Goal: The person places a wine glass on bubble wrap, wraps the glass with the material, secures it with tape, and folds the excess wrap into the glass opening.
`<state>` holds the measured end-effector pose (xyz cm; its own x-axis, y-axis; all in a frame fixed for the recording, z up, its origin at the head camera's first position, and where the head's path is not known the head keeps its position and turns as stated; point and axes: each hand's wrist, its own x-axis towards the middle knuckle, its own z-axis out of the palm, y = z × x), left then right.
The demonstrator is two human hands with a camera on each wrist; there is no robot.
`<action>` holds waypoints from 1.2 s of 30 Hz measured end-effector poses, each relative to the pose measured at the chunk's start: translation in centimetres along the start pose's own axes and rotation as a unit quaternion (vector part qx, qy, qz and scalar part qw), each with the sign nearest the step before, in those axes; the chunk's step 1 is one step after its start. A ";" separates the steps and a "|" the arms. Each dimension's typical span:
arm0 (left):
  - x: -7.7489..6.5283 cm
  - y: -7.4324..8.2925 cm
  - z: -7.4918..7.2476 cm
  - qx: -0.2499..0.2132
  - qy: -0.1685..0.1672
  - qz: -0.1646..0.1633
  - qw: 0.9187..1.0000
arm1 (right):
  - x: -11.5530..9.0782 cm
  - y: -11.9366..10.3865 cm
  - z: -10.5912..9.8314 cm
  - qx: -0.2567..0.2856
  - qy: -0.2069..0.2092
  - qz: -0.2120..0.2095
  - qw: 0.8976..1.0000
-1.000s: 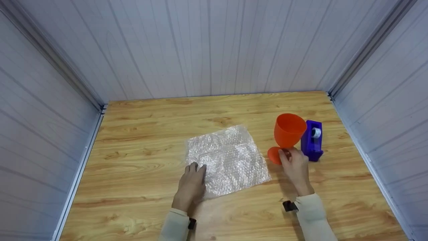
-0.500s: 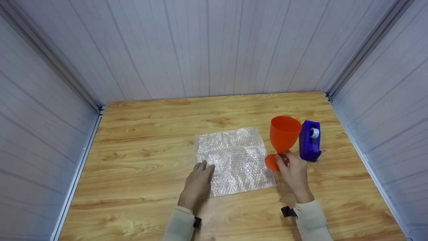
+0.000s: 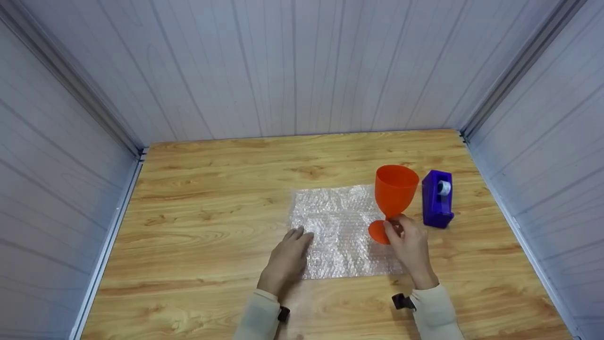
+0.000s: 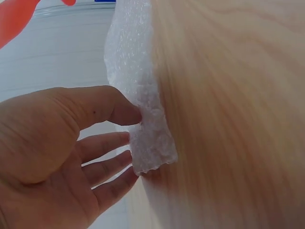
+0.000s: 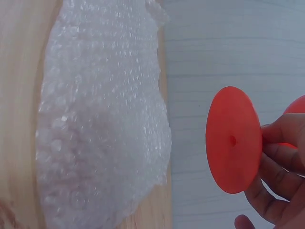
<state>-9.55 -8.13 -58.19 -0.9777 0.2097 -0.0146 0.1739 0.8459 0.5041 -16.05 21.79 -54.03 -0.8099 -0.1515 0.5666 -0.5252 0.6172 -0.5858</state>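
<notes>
A sheet of clear bubble wrap [image 3: 337, 236] lies flat on the wooden table. My left hand [image 3: 289, 255] rests at its left edge; in the left wrist view, the thumb [image 4: 116, 107] touches the wrap [image 4: 143, 119] and the other fingers lie fairly straight along the edge. My right hand [image 3: 413, 248] grips an orange goblet [image 3: 395, 191] by its stem, over the right part of the wrap. The cup is upright with a slight tilt. In the right wrist view, the round underside of the goblet's base [image 5: 228, 152] shows off the table.
A purple tape dispenser [image 3: 436, 200] with a white roll stands right of the goblet. Pale panel walls [image 3: 292, 71] close in the wooden table [image 3: 198, 203] at the back and both sides.
My left hand and the bubble wrap have slid to the right. My right hand has brought the goblet a little left and nearer, over the wrap's right side.
</notes>
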 end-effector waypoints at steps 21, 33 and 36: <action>-0.9 -1.6 -0.4 -0.111 0.178 -0.083 0.974 | -1.6 -5.2 5.9 0.210 -0.161 0.202 0.943; -0.3 -1.9 -0.2 -0.173 0.166 -0.117 0.964 | -1.9 -8.8 9.9 0.261 -0.276 0.216 0.899; -0.2 -1.9 -0.3 -0.179 0.162 -0.120 0.963 | -1.9 -9.1 10.6 0.263 -0.289 0.207 0.897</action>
<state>-9.72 -9.97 -58.88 -0.9802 -0.1843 0.0725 -0.0577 0.6162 0.7855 -12.51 8.29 -55.97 -0.8837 -0.4630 -0.0680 -0.0760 0.2855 -0.9554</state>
